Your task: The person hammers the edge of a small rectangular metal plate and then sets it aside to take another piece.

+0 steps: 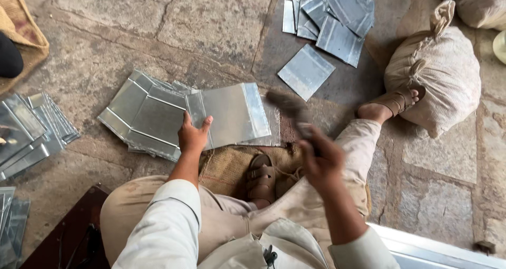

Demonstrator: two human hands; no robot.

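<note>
Pale sleeves and beige trousers fill the bottom of the view, where a person sits on the stone floor (105, 16) with one sandalled foot (262, 176) tucked in on a piece of burlap (226, 166) and the other foot (392, 103) stretched out to the right. Both hands are well apart from each other. Left hand (192, 137) rests on the near edge of a folded metal sheet (232, 113), thumb and fingers curled over the rim, pressing it flat against the floor just beyond the burlap. Right hand (321, 161) is clenched around the handle of a hammer (295, 113), blurred, its dark head raised above the right end of that sheet. Just left of the held sheet, and partly under it, lies a fanned stack of similar sheets (142, 113) with bent edges. Farther off, at the top of the view, a loose heap of flat metal pieces (329, 16) lies scattered, with a single piece (305, 71) apart from it. More sheets are stacked at the far left (29, 134). A tied cloth sack (440, 68) sits beside the outstretched foot, touching its toes
</note>
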